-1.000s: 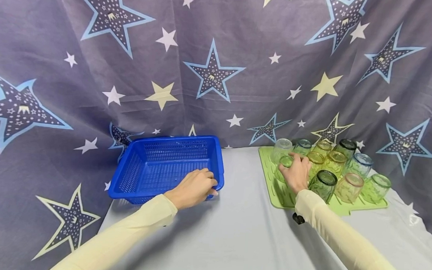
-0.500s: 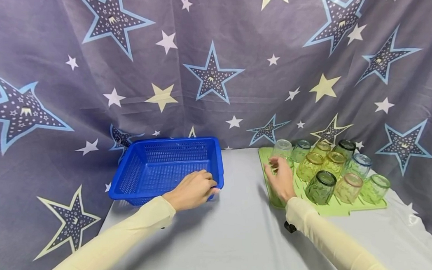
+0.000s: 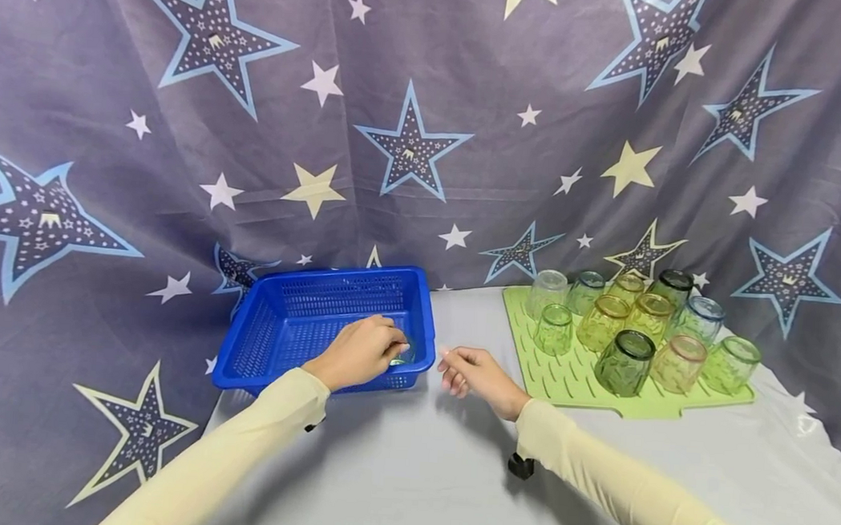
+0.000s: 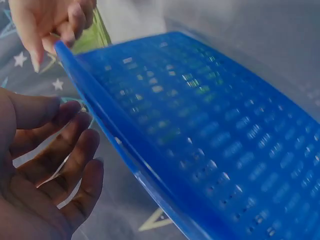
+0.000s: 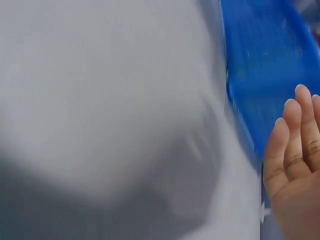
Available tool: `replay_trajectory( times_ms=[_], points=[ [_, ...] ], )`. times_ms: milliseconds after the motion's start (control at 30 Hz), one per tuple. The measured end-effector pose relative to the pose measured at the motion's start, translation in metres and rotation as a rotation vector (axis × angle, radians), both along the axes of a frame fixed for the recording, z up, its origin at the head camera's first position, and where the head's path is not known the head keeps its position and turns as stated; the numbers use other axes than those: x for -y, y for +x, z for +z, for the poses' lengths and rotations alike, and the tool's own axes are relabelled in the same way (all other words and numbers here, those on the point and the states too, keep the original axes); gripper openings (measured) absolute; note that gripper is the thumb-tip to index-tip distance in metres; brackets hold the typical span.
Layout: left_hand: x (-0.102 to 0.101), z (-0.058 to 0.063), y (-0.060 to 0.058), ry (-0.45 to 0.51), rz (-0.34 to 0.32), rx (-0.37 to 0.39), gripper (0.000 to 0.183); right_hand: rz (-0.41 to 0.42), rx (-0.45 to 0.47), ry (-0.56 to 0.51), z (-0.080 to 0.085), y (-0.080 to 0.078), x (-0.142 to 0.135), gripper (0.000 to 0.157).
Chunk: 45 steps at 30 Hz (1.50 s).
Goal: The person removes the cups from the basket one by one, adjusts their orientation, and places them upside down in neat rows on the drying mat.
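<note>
My left hand (image 3: pixel 360 351) reaches over the right front corner of a blue perforated basket (image 3: pixel 220 372). Just past its fingertips a clear glass (image 3: pixel 408 352) shows partly inside the basket, the rest hidden by the hand. The left wrist view has the loosely bent left fingers (image 4: pixel 85 150) beside the basket rim, with nothing seen between them; greenish glints come through the perforated wall. My right hand (image 3: pixel 482 379) hovers between basket and mat, fingers relaxed and holding nothing. A light-green glass (image 3: pixel 554 331) stands upside down at the left of the green mat (image 3: pixel 572 388).
Several more upturned glasses in yellow, pink, blue and dark tints stand on the mat, among them a dark green glass (image 3: pixel 625 363) near its front edge. A white cloth covers the table (image 3: pixel 436 472). Behind hangs a star-patterned curtain (image 3: pixel 434 46).
My right hand has let go of the light-green glass on the mat and moved left toward the basket. My left hand has shifted slightly left, over the basket's corner, and a glass shows there.
</note>
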<state>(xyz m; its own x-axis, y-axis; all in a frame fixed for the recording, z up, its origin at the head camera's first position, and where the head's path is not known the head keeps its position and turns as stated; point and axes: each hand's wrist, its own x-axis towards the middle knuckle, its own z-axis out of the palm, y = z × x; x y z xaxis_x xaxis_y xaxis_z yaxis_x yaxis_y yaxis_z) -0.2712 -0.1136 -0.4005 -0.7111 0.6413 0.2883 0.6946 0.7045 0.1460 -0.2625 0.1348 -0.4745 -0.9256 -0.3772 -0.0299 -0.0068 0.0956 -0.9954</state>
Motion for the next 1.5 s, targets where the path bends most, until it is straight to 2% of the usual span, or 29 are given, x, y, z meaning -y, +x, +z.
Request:
replay_trajectory(
  times_ms=[100,233,333,500,700,767,867,1067,1200,1367,1500],
  points=[
    [0.004,0.002,-0.005,-0.001,0.017,0.008,0.013,0.014,0.012,-0.012,0.002,0.006,0.010,0.056],
    [0.012,0.002,-0.014,-0.018,0.033,0.039,0.012,0.011,0.021,-0.027,0.001,0.009,0.015,0.046],
    [0.020,0.000,-0.024,-0.054,0.038,0.081,0.011,0.010,0.034,-0.030,0.001,0.010,0.016,0.038],
    [0.034,0.000,-0.039,-0.106,0.064,0.163,0.007,0.016,0.045,-0.031,0.004,0.009,0.020,0.038],
    [0.041,0.000,-0.046,-0.143,0.062,0.210,0.017,0.015,0.059,-0.043,0.003,0.010,0.023,0.036],
    [0.041,0.000,-0.047,-0.154,0.049,0.204,0.017,0.012,0.065,-0.046,0.002,0.011,0.023,0.035],
    [0.042,0.000,-0.048,-0.171,0.022,0.186,0.009,0.014,0.070,-0.048,0.001,0.011,0.025,0.035],
    [0.044,0.001,-0.047,-0.245,-0.060,0.151,0.029,0.014,0.068,-0.044,0.000,0.012,0.024,0.035],
    [0.041,0.001,-0.046,-0.276,-0.080,0.114,0.022,0.003,0.061,-0.041,-0.001,0.011,0.023,0.037],
    [0.037,-0.003,-0.046,-0.279,-0.081,0.039,0.016,0.002,0.053,-0.040,-0.001,0.010,0.022,0.037],
    [0.035,-0.007,-0.049,-0.293,-0.138,-0.059,0.017,-0.005,0.046,-0.037,-0.002,0.009,0.020,0.037]
  ],
)
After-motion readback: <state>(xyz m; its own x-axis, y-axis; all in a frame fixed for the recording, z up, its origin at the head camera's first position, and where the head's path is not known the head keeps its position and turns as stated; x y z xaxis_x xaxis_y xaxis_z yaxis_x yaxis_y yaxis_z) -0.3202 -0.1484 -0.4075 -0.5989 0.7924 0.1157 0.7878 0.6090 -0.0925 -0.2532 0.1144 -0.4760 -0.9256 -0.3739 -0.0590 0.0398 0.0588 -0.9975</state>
